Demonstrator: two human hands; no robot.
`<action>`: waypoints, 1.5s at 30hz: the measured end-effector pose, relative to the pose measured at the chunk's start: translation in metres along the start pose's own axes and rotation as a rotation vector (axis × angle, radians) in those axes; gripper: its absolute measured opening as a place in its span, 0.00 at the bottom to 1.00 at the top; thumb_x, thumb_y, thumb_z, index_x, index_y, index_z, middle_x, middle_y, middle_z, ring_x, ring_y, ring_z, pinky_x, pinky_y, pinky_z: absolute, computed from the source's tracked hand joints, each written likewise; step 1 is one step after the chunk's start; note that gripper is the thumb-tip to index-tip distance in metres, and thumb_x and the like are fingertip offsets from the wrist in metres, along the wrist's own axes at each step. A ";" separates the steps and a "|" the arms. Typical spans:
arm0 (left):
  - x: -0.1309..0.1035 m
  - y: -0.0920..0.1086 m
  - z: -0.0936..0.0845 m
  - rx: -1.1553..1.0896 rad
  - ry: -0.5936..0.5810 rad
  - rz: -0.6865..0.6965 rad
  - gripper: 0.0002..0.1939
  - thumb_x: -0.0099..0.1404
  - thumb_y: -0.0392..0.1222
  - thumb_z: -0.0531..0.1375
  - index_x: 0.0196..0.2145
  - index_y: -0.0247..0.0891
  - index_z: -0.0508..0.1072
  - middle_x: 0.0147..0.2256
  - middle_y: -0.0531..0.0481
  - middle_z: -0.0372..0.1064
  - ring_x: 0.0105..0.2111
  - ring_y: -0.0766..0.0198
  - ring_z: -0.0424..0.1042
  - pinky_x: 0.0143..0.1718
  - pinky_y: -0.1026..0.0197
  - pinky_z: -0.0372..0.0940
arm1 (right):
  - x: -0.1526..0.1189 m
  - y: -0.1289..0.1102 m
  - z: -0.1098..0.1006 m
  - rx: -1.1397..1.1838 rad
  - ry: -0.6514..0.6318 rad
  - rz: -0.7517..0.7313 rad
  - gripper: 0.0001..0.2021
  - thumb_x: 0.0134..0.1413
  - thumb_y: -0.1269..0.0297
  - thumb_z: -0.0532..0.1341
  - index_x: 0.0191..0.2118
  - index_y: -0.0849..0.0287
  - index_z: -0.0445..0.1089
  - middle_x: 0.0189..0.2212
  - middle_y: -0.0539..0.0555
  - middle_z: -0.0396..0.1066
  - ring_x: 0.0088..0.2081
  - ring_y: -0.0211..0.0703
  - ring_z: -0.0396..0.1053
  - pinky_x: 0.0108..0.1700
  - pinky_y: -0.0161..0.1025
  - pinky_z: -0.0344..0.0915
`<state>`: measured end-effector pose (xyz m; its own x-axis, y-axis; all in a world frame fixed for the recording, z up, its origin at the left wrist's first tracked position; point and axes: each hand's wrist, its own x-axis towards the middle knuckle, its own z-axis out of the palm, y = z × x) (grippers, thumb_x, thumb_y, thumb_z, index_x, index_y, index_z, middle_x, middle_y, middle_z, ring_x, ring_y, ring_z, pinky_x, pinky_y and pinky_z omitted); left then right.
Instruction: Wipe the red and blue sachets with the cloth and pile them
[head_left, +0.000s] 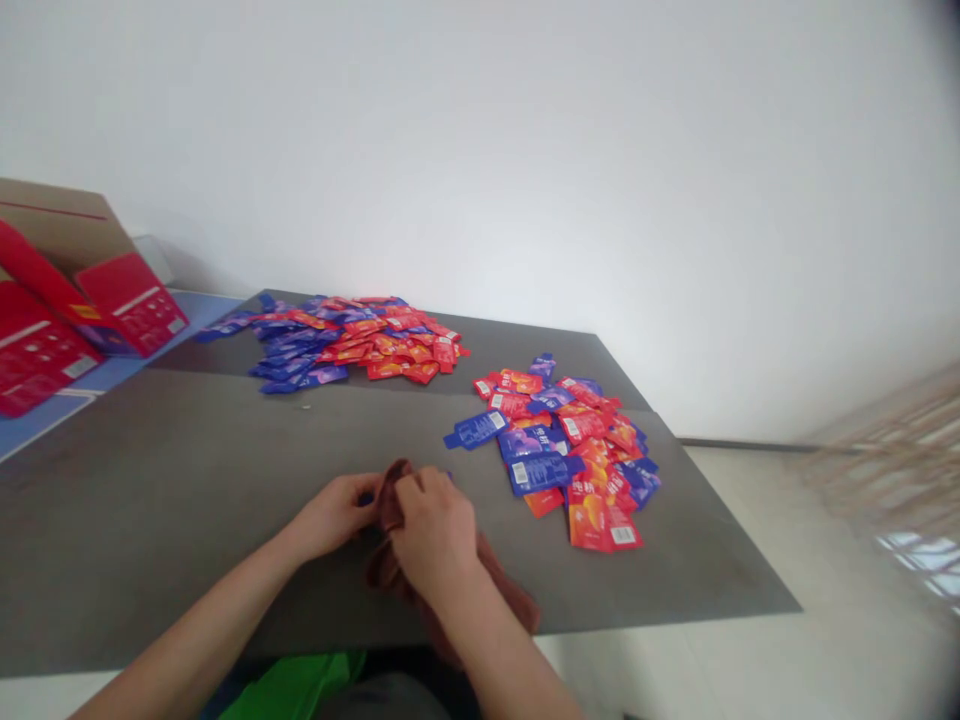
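Observation:
In the head view, a brown cloth (511,592) is bunched between my hands over the near part of the table. My right hand (439,525) is wrapped round the cloth from above. My left hand (341,515) is closed against the left side of the same bundle, with its fingertips partly hidden by the folds. A tiny bit of blue shows just past the right fingers; what it belongs to is covered. To the right of my hands lies a spread pile of red and blue pouches (592,455), with a single blue pouch (477,430) at its left edge.
A bigger heap of red and blue pouches (360,335) lies at the back of the grey table (187,480). Open red cardboard boxes (135,295) stand on a blue surface at the left. A white wall (480,180) rises behind the table, whose right edge borders the pale floor (739,500).

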<state>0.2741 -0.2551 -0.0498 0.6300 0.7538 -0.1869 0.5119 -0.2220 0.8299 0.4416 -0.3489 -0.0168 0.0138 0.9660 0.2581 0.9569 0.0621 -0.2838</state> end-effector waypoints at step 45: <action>-0.002 0.005 -0.003 0.035 0.009 -0.014 0.13 0.63 0.51 0.56 0.31 0.40 0.74 0.28 0.53 0.74 0.28 0.61 0.70 0.27 0.65 0.62 | -0.003 -0.005 -0.007 -0.020 -0.063 0.005 0.04 0.65 0.64 0.56 0.42 0.52 0.68 0.43 0.53 0.69 0.44 0.47 0.67 0.41 0.40 0.64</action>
<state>0.2738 -0.2557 -0.0442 0.6175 0.7625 -0.1931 0.5409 -0.2334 0.8081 0.4387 -0.3534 -0.0096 0.0005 0.9803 0.1976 0.9624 0.0531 -0.2663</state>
